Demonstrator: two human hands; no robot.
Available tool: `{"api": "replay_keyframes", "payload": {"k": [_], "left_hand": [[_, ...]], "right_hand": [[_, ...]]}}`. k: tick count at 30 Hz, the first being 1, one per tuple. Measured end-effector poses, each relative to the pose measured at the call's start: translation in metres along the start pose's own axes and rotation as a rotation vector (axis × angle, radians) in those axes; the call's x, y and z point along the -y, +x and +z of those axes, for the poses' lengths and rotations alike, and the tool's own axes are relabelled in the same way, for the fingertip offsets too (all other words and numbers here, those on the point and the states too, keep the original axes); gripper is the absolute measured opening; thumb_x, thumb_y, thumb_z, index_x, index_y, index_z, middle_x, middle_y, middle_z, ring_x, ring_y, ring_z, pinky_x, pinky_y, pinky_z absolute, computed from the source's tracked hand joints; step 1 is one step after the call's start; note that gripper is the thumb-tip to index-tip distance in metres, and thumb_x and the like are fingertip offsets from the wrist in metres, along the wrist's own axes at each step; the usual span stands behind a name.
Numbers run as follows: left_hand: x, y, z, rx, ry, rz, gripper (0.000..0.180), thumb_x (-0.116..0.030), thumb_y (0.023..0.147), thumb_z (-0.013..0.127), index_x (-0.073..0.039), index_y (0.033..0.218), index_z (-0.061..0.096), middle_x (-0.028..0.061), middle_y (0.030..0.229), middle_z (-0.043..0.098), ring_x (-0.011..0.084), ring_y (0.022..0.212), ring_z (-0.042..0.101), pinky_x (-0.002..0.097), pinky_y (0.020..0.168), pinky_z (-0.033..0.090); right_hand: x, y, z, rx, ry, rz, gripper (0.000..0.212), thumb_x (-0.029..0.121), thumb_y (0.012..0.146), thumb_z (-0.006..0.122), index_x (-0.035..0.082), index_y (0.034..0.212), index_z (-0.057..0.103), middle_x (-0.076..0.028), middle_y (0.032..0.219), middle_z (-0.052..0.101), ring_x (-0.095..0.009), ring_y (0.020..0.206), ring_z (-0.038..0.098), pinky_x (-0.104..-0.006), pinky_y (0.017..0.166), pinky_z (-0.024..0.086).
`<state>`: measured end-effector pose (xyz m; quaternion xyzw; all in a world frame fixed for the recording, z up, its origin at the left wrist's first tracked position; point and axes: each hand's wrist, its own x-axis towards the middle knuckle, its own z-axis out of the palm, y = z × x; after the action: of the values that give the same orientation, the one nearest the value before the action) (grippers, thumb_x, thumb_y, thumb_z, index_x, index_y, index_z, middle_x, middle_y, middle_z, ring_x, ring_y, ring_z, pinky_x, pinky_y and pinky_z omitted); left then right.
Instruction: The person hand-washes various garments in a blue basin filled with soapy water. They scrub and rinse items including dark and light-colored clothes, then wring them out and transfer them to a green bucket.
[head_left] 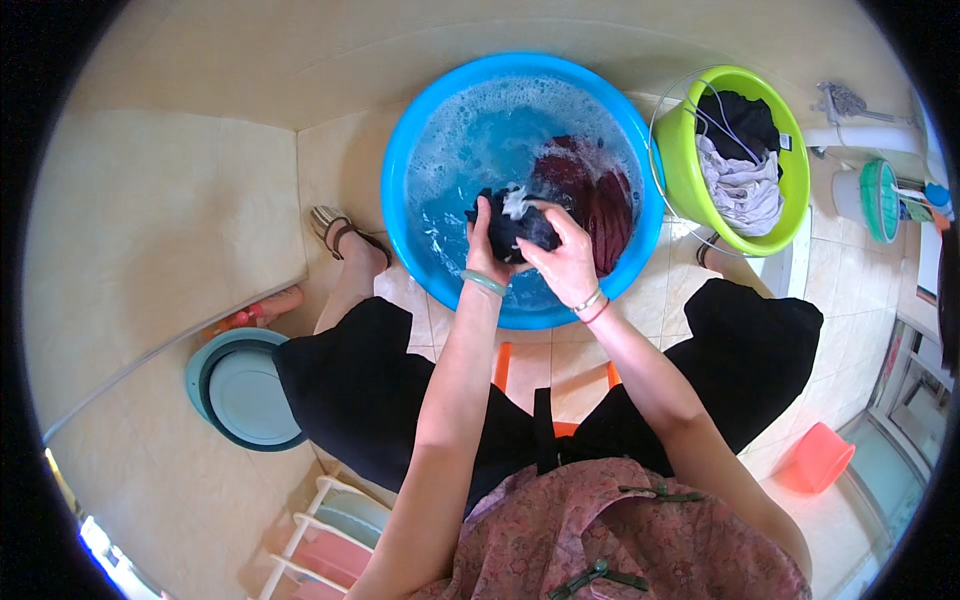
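A bundled wet black cloth (527, 230) with white suds on top is held between my hands, over the near half of a blue basin (395, 190). My left hand (488, 245), with a green bangle at the wrist, cups its left side. From the right, the fingers and thumb of my right hand (566, 258) pinch the cloth. Foamy water (480, 130) fills the basin. A dark red cloth (610, 220) lies partly under the water at the right. What kind of garment the black cloth is cannot be made out.
Beside the basin, a lime-green bucket (680, 170) with a wire handle holds black and pale grey clothes. Teal basins (205, 385) lean at the left wall near a white rack (290, 545). A coral pink container (815, 458) stands at the right. My feet flank the blue basin.
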<state>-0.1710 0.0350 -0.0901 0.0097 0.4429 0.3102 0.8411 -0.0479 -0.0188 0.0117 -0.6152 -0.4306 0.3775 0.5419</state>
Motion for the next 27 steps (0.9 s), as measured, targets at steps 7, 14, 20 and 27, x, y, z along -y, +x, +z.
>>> {"api": "replay_keyframes", "payload": {"k": [7, 14, 20, 27], "left_hand": [[0.006, -0.033, -0.010, 0.406, -0.081, 0.074, 0.044, -0.036, 0.094, 0.047, -0.007, 0.126, 0.055, 0.0145, 0.122, 0.061, 0.0297, 0.109, 0.061, 0.0443, 0.096, 0.049], [-0.008, -0.084, 0.063, -0.065, -0.037, -0.126, 0.063, -0.054, 0.093, 0.045, -0.019, 0.144, 0.034, 0.0137, 0.144, 0.037, 0.0428, 0.134, 0.032, 0.0699, 0.101, 0.033], [-0.005, -0.082, 0.063, 0.280, -0.094, -0.159, 0.068, -0.063, 0.089, 0.045, -0.015, 0.137, 0.046, 0.0144, 0.137, 0.050, 0.0376, 0.123, 0.049, 0.0633, 0.099, 0.039], [0.013, -0.060, 0.039, 0.021, -0.025, -0.033, 0.037, -0.029, 0.098, 0.040, -0.006, 0.119, 0.059, 0.0089, 0.120, 0.063, 0.0268, 0.105, 0.063, 0.0419, 0.091, 0.051]], "right_hand": [[0.058, -0.033, -0.027, 0.082, 0.115, 0.029, 0.028, 0.001, 0.076, 0.074, 0.000, 0.099, 0.059, -0.004, 0.093, 0.064, -0.008, 0.084, 0.059, -0.0250, 0.075, 0.049], [0.057, -0.002, -0.044, -0.160, 0.753, 0.119, 0.020, -0.002, 0.081, 0.068, 0.002, 0.098, 0.058, -0.002, 0.094, 0.064, -0.008, 0.086, 0.060, -0.0241, 0.078, 0.049], [0.038, -0.021, -0.034, -0.060, 0.671, 0.122, 0.022, -0.005, 0.080, 0.069, 0.002, 0.097, 0.056, -0.002, 0.095, 0.064, -0.008, 0.087, 0.060, -0.0240, 0.078, 0.050], [0.055, -0.013, -0.046, -0.183, 0.731, 0.119, 0.019, 0.001, 0.083, 0.068, 0.003, 0.099, 0.058, -0.002, 0.096, 0.063, -0.011, 0.087, 0.059, -0.0263, 0.081, 0.048]]}}
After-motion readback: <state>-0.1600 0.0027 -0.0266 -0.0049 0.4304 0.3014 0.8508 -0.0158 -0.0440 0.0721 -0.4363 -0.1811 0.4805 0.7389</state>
